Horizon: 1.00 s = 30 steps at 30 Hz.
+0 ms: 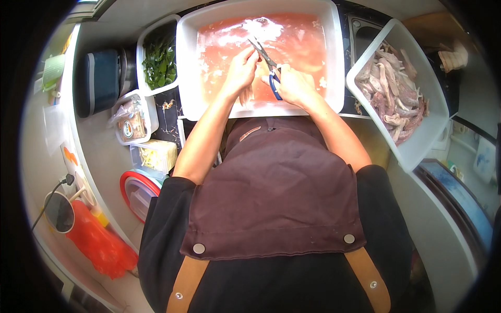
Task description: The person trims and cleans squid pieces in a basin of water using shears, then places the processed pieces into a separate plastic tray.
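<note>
A large white plastic tub point(260, 108) of reddish water stands before me, with pale scraps floating in it. Over the tub, my right hand point(295, 85) grips blue-handled scissors point(267, 58), their blades pointing up and left with the tips slightly apart. My left hand point(242, 72) is beside the blades, its fingers closed around a pale piece of meat point(246, 97) that hangs below the palm. Part of that piece is hidden by the hand, so its exact kind is unclear. Several raw poultry necks point(395, 90), as they appear, lie heaped in a tilted white tub point(424, 144) on the right.
Left of the water tub are a container point(141, 84) of green leaves point(159, 64), a small tub point(146, 135) with a packaged item and a clear box point(156, 154) of pale strips. A metal sink point(362, 35) lies partly under the right tub. A red-rimmed lid point(124, 187) stands lower left.
</note>
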Available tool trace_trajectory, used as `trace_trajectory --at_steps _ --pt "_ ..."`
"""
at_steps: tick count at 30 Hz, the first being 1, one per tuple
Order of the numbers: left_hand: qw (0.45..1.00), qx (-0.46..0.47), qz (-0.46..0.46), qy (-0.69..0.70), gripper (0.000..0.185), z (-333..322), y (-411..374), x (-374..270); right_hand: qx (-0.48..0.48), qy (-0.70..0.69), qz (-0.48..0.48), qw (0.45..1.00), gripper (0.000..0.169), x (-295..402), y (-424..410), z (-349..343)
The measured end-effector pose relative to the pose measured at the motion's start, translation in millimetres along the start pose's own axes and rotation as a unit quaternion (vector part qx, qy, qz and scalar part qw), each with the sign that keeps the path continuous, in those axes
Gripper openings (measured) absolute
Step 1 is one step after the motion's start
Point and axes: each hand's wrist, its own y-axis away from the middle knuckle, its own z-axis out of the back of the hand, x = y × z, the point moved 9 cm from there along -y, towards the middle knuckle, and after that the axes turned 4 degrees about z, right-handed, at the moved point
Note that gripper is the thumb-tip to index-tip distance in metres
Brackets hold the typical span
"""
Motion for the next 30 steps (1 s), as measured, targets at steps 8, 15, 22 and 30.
trace_trajectory --at_steps 8,15,22,30 --pt "0.999 0.013 -0.02 -0.028 0.029 9.0 -7.4 12.1 0.004 0.023 0.038 0.999 0.057 -7.3 -6.0 -5.5" --pt "0.994 -0.044 0.025 -0.094 0.027 19.1 0.7 -8.5 -0.058 0.026 -0.001 0.998 0.058 -29.9 -12.1 -2.3" --pt "0.986 -0.082 -0.023 -0.141 0.022 16.8 -1.4 -15.5 -0.091 0.031 0.022 0.995 0.059 -11.5 -5.9 -13.6" --pt "0.961 -0.13 -0.125 -0.207 0.024 19.8 -2.9 -21.0 -0.045 0.063 0.002 0.997 0.055 -27.2 -20.0 -26.4"
